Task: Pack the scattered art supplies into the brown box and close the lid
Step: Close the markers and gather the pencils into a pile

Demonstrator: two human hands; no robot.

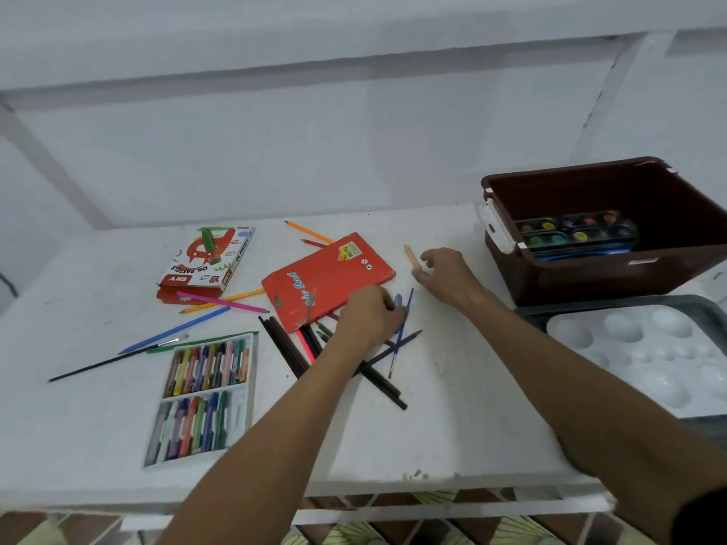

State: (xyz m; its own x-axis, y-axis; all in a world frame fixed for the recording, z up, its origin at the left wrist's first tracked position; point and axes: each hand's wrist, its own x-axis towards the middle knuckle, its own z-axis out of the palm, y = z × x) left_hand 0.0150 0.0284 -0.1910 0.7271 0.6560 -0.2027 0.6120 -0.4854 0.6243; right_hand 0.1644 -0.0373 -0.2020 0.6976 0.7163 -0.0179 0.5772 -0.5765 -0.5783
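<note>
Your left hand (369, 312), frame centre: fingers curled down onto loose pencil pile (354, 359) beside red pencil case (326, 279), seemingly gathering several at once; exact hold hidden under knuckles. Your right hand (444, 271), just right of it: fingers loosely spread, touching peach crayon (412, 256), not yet closed on it. Brown box (606, 269), upper right, lid off, already holds paint palette set (576, 234) — near right hand, so short carry. Pastel tray (204, 395) and oil pastels carton (206, 261) remain on desk (452, 426), left.
</note>
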